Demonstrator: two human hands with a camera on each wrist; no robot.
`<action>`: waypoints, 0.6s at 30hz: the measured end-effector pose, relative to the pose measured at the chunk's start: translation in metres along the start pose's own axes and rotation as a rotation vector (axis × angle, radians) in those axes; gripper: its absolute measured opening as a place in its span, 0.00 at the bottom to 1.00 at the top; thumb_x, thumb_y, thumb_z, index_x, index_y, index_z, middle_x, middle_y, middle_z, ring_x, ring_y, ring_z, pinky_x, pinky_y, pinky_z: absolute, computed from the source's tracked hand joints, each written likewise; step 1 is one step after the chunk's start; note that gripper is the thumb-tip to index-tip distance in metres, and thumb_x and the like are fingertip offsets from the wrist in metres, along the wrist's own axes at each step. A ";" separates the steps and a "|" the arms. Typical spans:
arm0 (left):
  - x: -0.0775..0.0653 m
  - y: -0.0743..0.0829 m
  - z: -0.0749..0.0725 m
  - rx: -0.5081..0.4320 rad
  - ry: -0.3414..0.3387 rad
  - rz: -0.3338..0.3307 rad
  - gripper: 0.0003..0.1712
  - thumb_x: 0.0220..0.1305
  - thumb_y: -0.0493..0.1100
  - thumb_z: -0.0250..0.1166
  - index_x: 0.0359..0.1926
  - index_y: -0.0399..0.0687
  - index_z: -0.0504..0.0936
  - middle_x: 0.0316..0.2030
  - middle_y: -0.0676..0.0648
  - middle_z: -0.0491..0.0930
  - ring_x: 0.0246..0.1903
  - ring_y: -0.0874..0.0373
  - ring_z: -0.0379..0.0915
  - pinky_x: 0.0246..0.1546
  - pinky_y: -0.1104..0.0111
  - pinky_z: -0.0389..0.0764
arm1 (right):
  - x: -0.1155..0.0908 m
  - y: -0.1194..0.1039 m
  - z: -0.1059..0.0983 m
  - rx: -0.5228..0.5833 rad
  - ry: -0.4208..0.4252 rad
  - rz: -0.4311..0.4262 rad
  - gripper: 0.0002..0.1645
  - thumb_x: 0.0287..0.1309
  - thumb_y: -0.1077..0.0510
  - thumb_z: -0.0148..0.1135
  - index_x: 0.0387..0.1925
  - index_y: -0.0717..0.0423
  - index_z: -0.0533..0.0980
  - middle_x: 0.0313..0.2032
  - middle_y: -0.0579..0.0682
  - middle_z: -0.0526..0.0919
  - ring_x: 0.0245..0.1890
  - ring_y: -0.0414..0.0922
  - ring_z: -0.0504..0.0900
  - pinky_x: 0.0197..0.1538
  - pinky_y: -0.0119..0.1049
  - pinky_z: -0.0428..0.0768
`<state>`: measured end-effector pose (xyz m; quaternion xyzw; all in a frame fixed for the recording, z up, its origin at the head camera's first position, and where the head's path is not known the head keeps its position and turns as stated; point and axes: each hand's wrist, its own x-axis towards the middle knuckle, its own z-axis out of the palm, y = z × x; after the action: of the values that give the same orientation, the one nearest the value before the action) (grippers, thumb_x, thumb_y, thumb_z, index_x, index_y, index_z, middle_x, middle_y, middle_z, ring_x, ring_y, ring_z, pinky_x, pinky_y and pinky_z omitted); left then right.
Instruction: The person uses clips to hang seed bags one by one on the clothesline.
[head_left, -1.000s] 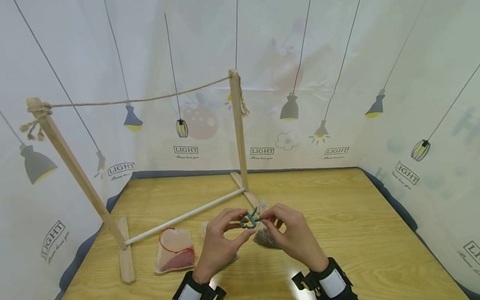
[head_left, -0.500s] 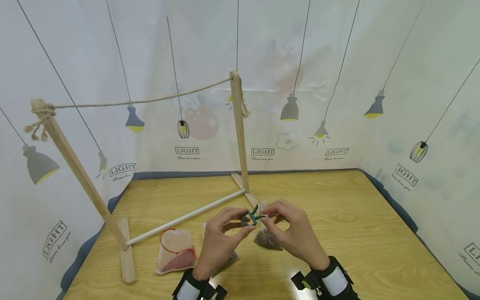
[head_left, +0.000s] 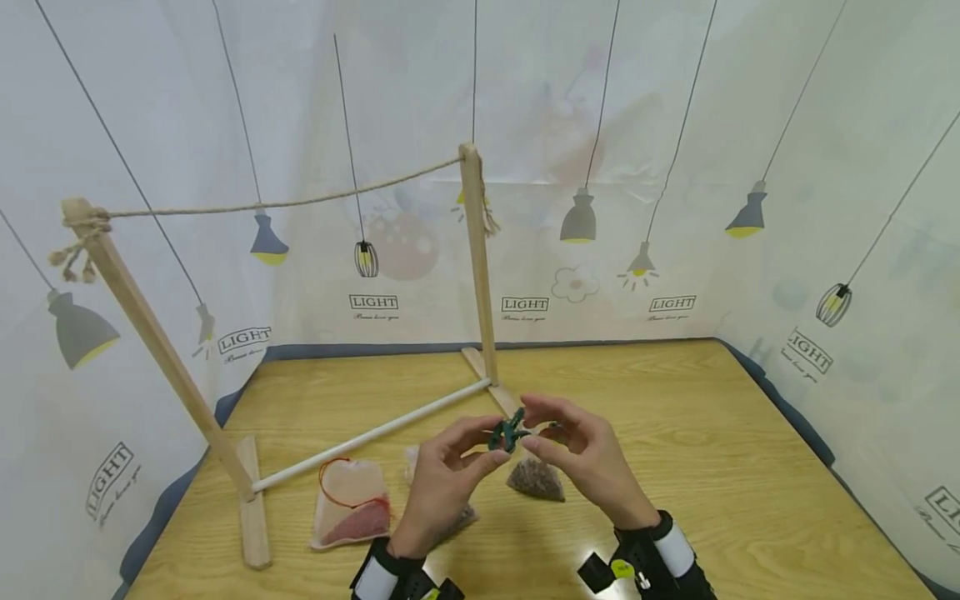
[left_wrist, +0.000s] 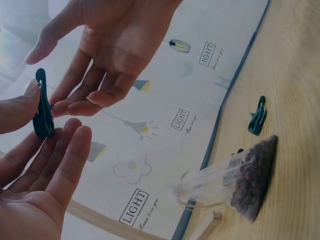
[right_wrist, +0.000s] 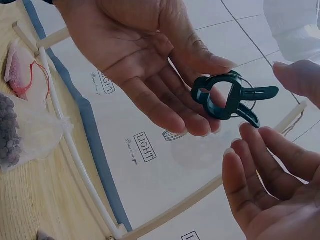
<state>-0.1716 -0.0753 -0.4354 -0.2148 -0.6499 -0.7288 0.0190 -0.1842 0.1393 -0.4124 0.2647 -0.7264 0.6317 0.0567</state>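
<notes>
Left hand (head_left: 453,471): you are pinching the clip (right_wrist: 231,97) above the surface (head_left: 712,467).
Right hand (head_left: 585,450): your thumb and fingers are standing wide at its handles (right_wrist: 261,93), no longer pinching one as earlier.
Left wrist view: a second clip (left_wrist: 258,117) is lying near the sheer bag (left_wrist: 212,182) holding dark lumps (left_wrist: 255,172); the head view is barely showing it.
Red-corded bag (head_left: 351,477): pink contents (head_left: 360,523) are bunching at its near end.

We see a smooth plastic clip (head_left: 506,435) at lower centre, over a wood-grain counter (head_left: 712,467) with a glossy sheen. At upper left, we find rough, fibrous rope (head_left: 300,202) and a matt wooden post (head_left: 163,350).
</notes>
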 end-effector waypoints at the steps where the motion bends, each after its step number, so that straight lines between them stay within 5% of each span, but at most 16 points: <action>1: 0.000 0.000 0.000 0.000 -0.003 0.002 0.25 0.66 0.36 0.70 0.63 0.45 0.80 0.60 0.35 0.80 0.55 0.61 0.81 0.55 0.66 0.86 | 0.000 0.000 0.000 0.017 0.001 0.001 0.26 0.67 0.65 0.66 0.65 0.60 0.76 0.50 0.60 0.83 0.51 0.46 0.83 0.52 0.33 0.85; 14: 0.000 -0.007 0.002 -0.024 -0.019 0.006 0.26 0.65 0.35 0.70 0.63 0.35 0.78 0.59 0.33 0.80 0.54 0.62 0.81 0.55 0.67 0.86 | -0.002 0.006 0.004 0.110 0.031 0.085 0.23 0.65 0.64 0.68 0.60 0.63 0.78 0.45 0.46 0.84 0.45 0.37 0.82 0.48 0.30 0.86; 18: 0.001 -0.004 0.001 -0.008 -0.019 -0.045 0.25 0.67 0.38 0.70 0.64 0.42 0.79 0.60 0.37 0.80 0.55 0.61 0.80 0.55 0.67 0.86 | -0.001 0.007 0.004 0.074 0.060 0.044 0.22 0.64 0.65 0.69 0.58 0.66 0.79 0.44 0.45 0.85 0.43 0.36 0.82 0.46 0.29 0.87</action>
<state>-0.1730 -0.0734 -0.4390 -0.2073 -0.6519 -0.7293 -0.0042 -0.1853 0.1361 -0.4203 0.2318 -0.7061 0.6669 0.0545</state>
